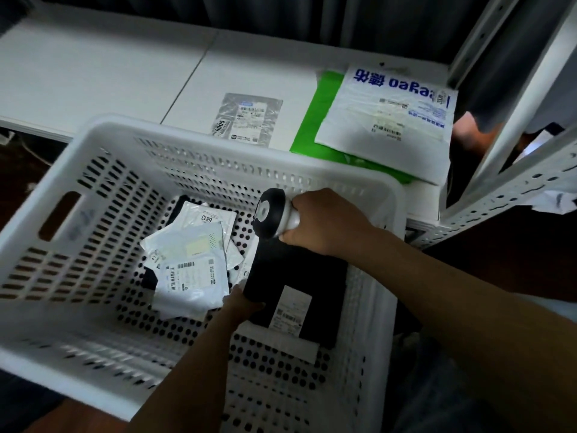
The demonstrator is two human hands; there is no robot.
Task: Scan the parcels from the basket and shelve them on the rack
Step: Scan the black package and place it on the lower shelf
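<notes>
Within basket [78, 320], by its right wall: left hand [242, 303] fingers grip black parcel [299, 276] edge; right hand [324, 223] fingers wrapped round scanner [268, 214] above. White parcels [190, 276] heaped mid-basket

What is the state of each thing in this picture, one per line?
Left hand: grips black parcel's edge.
Right hand: holds scanner.
Scanner: above black parcel.
Black parcel: in basket, label up.
White parcels: piled in basket.
White bag: lying on green bag, on table.
</notes>
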